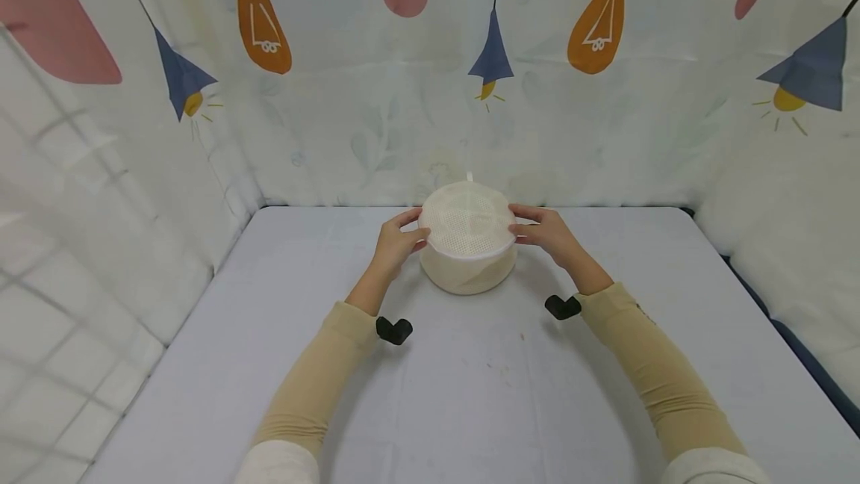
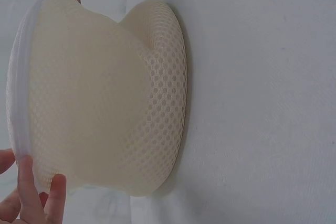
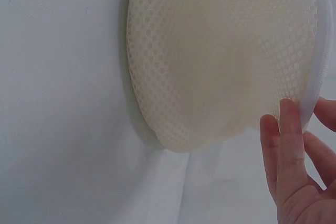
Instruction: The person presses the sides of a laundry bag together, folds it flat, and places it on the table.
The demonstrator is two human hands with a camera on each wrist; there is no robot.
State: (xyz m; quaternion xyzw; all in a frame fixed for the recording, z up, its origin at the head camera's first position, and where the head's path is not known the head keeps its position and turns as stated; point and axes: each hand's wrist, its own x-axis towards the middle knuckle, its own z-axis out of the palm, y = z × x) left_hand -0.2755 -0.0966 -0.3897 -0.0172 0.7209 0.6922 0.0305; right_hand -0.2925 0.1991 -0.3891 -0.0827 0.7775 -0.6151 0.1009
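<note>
A round cream mesh laundry bag (image 1: pixel 469 222) with a white band around its upper edge stands on the table toward the back. My left hand (image 1: pixel 396 242) pinches the band at the bag's left side, thumb on one face and fingers on the other. Opposite it, my right hand (image 1: pixel 549 233) grips the same edge from the right. In the left wrist view the mesh side (image 2: pixel 100 98) bulges and folds inward near the bottom. Fingertips (image 3: pixel 290 124) lie against the mesh just below the white band in the right wrist view.
The white-covered table (image 1: pixel 463 394) reaches back to a curtain (image 1: pixel 403 118) printed with lamps and bulbs. A few small specks (image 1: pixel 500 370) lie in front of the bag. Black wrist mounts (image 1: pixel 394 331) stick out from both sleeves.
</note>
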